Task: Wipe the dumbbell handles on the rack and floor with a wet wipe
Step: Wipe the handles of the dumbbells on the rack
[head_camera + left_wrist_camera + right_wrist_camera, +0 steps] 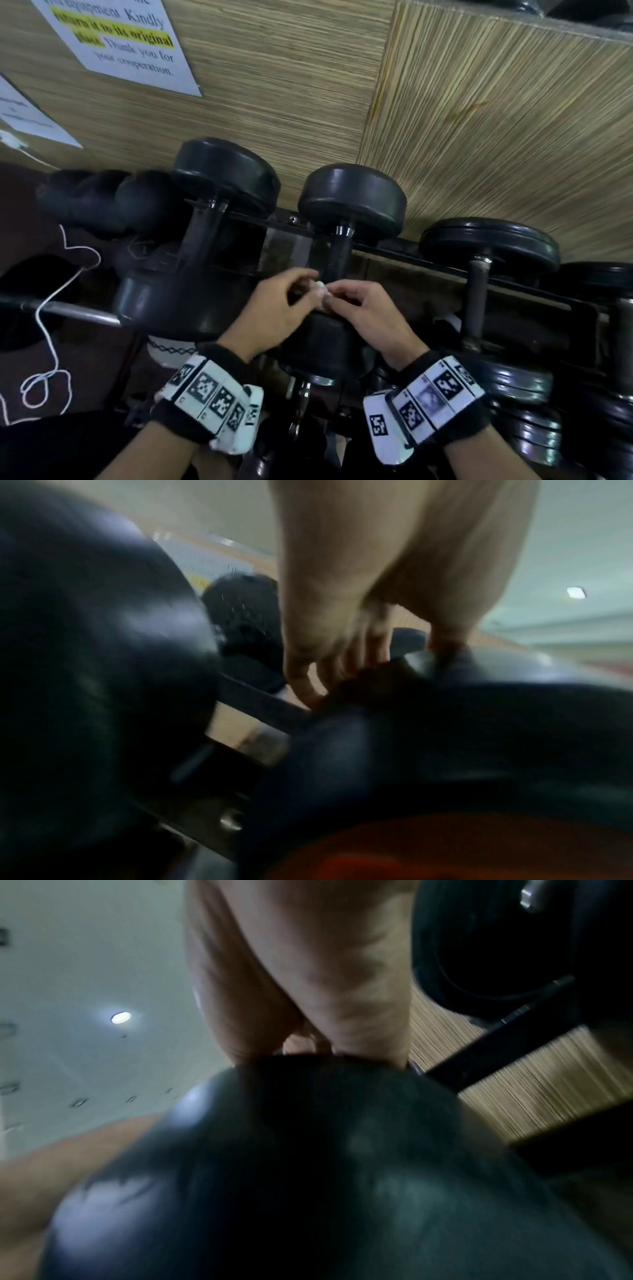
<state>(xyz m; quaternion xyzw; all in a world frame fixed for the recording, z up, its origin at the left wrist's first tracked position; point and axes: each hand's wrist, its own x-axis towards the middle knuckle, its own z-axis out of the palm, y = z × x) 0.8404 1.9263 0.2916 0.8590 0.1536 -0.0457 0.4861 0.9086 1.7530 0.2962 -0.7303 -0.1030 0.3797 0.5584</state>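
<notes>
In the head view a small crumpled white wet wipe (pixel 321 287) sits between the fingertips of both hands, just above the near head (pixel 318 342) of the middle black dumbbell on the rack. My left hand (pixel 291 298) and right hand (pixel 349 301) meet there, fingers curled, and both pinch the wipe. The dark handle (pixel 339 250) of that dumbbell runs away from the hands to its far head (pixel 352 198). A larger dumbbell (pixel 202 236) lies to the left, a worn-handled one (pixel 478 298) to the right. Both wrist views are blurred, and the wipe is hidden there.
The rack's black rail (pixel 411 250) runs along a wood-panelled wall (pixel 479 137) with a printed notice (pixel 120 41). A white cord (pixel 51 308) and a steel bar (pixel 68 310) lie at the left. Stacked black plates (pixel 524 394) crowd the right.
</notes>
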